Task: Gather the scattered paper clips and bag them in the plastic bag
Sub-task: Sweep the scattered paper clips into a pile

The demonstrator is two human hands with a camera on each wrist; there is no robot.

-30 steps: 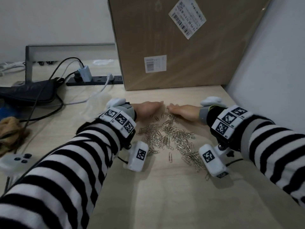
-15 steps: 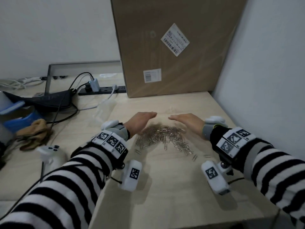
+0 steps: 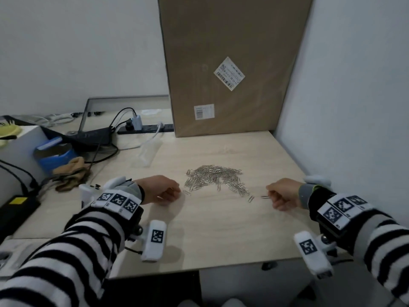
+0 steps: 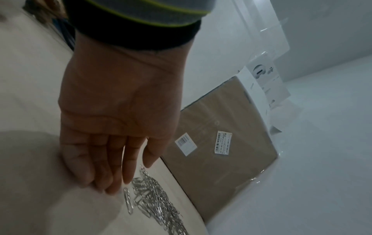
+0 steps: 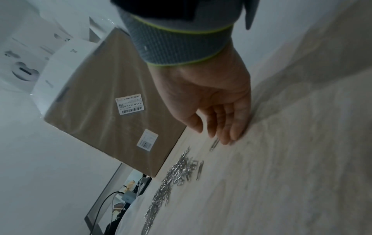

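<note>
On a pale wooden desk (image 3: 221, 229) set in a white-walled corner, a heap of paper clips (image 3: 213, 176) lies between a person's hands, stray clips at either edge. The left hand (image 3: 162, 192) and right hand (image 3: 284, 193) hold nothing, fingers straight in the wrist views. Light, stiff and slippery, the clips probably suit scooping. The plastic bag (image 3: 147, 155) lies beyond, near a cardboard box (image 3: 232, 63) and cables.

Looks like an office/desk corner. Light wood desk (image 3: 221, 229) w/ power strip (image 3: 146, 128), cables, laptop (image 3: 93, 134). Big cardboard box (image 3: 232, 63) w/ shipping labels against white wall.
</note>
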